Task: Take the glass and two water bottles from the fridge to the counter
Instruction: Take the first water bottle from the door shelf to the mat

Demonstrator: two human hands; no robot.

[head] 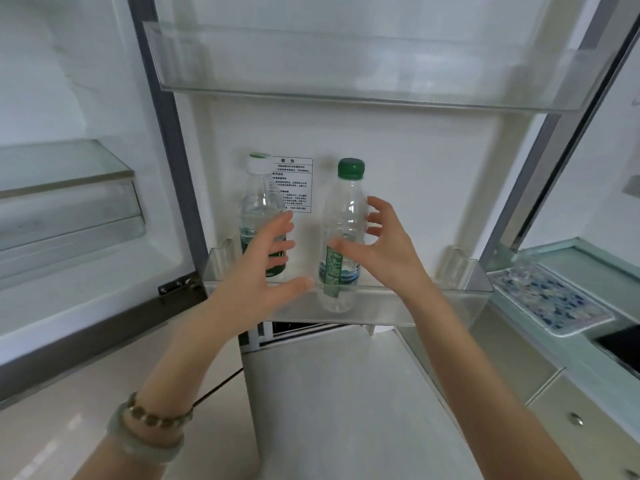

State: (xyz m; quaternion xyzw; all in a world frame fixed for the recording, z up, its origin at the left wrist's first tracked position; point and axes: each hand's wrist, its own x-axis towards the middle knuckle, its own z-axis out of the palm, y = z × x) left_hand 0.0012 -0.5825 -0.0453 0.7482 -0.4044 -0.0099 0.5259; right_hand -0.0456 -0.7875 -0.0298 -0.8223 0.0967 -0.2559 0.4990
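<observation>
A single wide-angle view comes from a camera worn on the person's head; it faces forward and tilts down, close to the inside of the open fridge door (349, 133); the door's lower shelf (443, 306) sits near mid-frame and its upper shelf (346, 67) spans the top; straight edges bow toward the corners; both forearms enter from the bottom edge, with the left grip (258, 268) and right grip (384, 251) near the centre; the fridge interior (69, 209) fills the left side; the bench (595, 259) cuts into the right edge; pale floor (329, 393) lies below.
</observation>
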